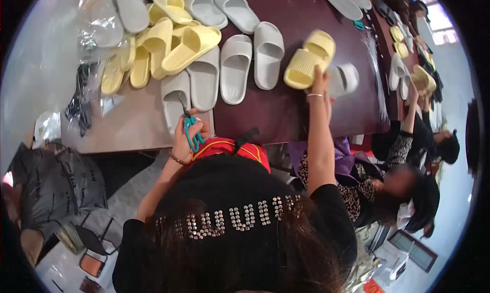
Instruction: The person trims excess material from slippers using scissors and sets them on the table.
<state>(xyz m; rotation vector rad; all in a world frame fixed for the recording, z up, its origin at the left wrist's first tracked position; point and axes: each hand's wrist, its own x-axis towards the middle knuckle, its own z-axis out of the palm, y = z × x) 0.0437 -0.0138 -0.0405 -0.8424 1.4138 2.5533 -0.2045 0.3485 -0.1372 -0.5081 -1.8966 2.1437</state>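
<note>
My left hand [180,137] is closed around scissors [193,134] with teal handles, at the table's near edge. Their blades point up over a light grey slipper [173,96]. Farther right, my right hand [320,82] grips a pair of yellow slippers [300,71] held above the dark red table top. A blurred light grey slipper [346,79] shows just right of that hand; whether I hold it too I cannot tell. Between my hands lie several grey slippers [236,71]. A pile of yellow slippers [191,50] rests to the left.
Clear plastic bags [102,17] lie at the table's far left. A bundle of thin white strands [375,73] hangs along the right side. Another person [403,183] sits at my right, with more people and slippers beyond. Dark bags [61,178] stand on the left.
</note>
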